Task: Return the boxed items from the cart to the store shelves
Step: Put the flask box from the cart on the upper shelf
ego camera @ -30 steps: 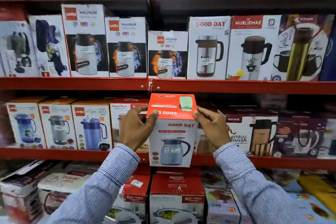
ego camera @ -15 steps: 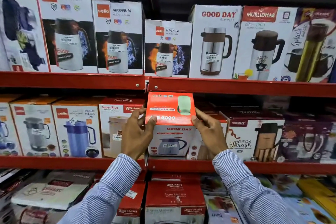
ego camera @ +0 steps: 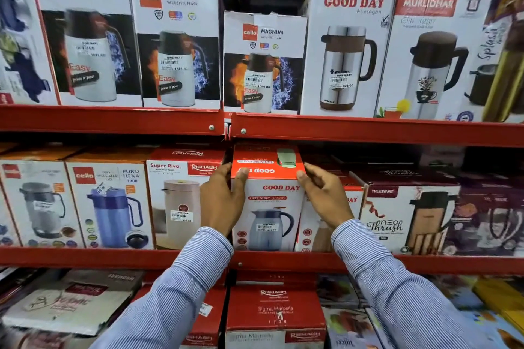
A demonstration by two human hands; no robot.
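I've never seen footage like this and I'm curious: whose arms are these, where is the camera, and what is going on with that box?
The camera sits on a person's head, looking forward and down, so the arms are their own. The left hand and right hand grip the sides of a Good Day Hot N Sip flask box standing on the middle red shelf, between a Rishabh Super Riva box and a Trueware Neo Thrush box. More flask boxes fill the shelves above and below.
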